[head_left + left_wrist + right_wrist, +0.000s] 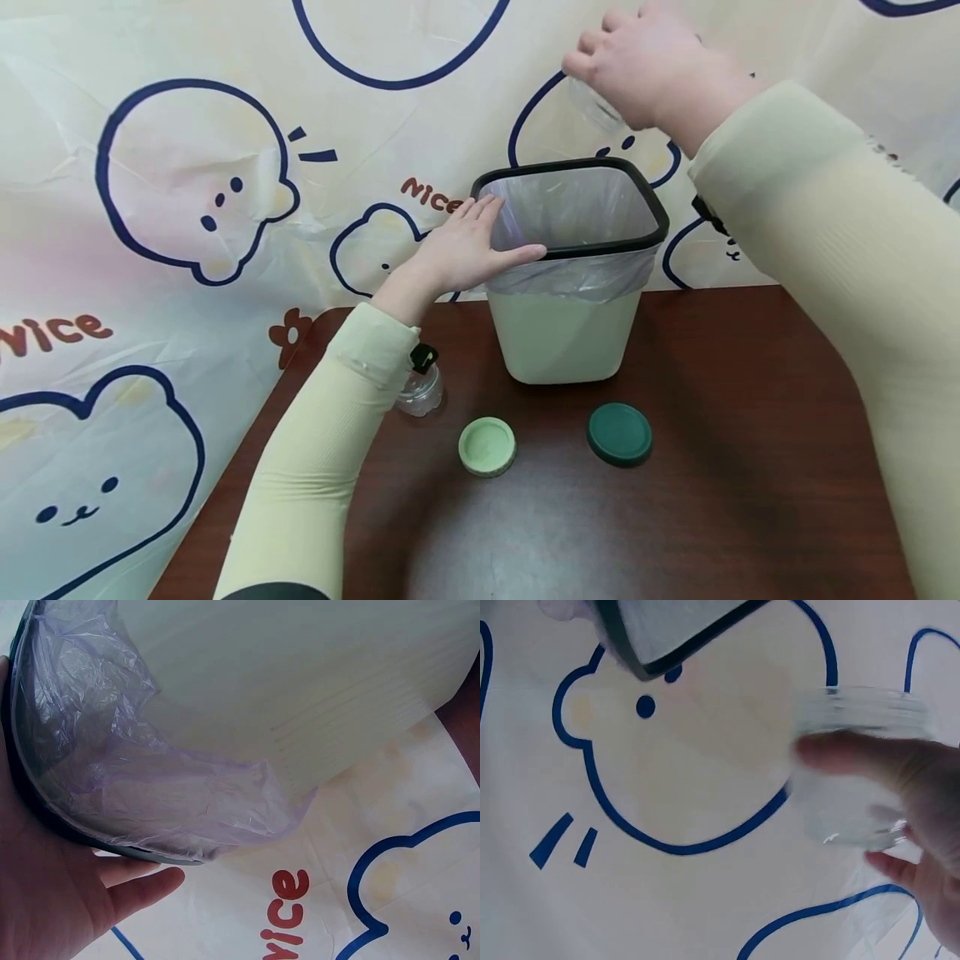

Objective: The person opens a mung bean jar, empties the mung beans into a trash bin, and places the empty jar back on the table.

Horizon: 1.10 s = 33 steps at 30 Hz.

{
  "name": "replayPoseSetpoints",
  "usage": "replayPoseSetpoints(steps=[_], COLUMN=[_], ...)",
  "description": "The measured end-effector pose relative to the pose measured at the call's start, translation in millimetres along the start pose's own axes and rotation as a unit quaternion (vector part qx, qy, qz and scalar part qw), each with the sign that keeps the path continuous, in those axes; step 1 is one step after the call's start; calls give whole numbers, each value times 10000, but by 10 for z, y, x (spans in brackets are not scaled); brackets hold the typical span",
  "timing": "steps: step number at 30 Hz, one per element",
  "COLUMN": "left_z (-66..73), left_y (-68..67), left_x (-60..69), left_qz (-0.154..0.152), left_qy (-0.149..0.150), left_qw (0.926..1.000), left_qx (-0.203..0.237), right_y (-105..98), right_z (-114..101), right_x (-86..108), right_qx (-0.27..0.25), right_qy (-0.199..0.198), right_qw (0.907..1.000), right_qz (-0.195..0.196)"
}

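A pale green trash bin with a black rim stands upright at the table's back edge, lined with a translucent plastic bag. On the left part of that rim rests my left hand, fingers extended and thumb stretched along the front edge. Above the bin, my right hand grips a clear jar without a lid. The jar's threaded mouth is turned down towards the bin. In the head view the hand hides most of the jar; in the right wrist view it is slightly blurred. I cannot make out any contents.
A second clear jar stands on the brown table, partly behind my left wrist. In front of the bin lie a light green lid and a dark green lid. A sheet with bear drawings hangs behind the table.
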State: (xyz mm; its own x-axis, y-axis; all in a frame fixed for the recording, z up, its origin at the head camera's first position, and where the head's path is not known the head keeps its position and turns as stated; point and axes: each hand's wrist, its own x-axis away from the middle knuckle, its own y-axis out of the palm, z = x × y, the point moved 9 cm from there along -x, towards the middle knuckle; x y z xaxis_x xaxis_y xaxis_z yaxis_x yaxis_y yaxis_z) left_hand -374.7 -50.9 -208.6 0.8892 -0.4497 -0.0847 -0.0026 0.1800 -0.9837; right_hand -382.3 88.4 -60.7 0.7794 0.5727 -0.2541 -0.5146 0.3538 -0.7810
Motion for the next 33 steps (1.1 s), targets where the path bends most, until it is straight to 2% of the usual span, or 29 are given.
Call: replayPoseSetpoints(steps=[3,9,17,24,33], left_z=[10,29,11,3,11], left_y=[13,7,14,11,10], left_x=[7,7,8,15,15], left_qz=[-27,33,-5,8,0], left_qy=[3,55,4,-7,-10], left_qw=[10000,10000,10000,10000,10000], left_qx=[60,22,4,-6,-36], right_y=[77,91,-70,5,81], right_z=[-10,45,37,-65,-39], right_x=[18,55,50,34,68], right_qx=[229,-25,-187,308,83], right_qy=[-30,43,-33,-142,-150], right_qw=[9995,10000,9986,9994,9998], right_qz=[-211,-69,502,-28,-48])
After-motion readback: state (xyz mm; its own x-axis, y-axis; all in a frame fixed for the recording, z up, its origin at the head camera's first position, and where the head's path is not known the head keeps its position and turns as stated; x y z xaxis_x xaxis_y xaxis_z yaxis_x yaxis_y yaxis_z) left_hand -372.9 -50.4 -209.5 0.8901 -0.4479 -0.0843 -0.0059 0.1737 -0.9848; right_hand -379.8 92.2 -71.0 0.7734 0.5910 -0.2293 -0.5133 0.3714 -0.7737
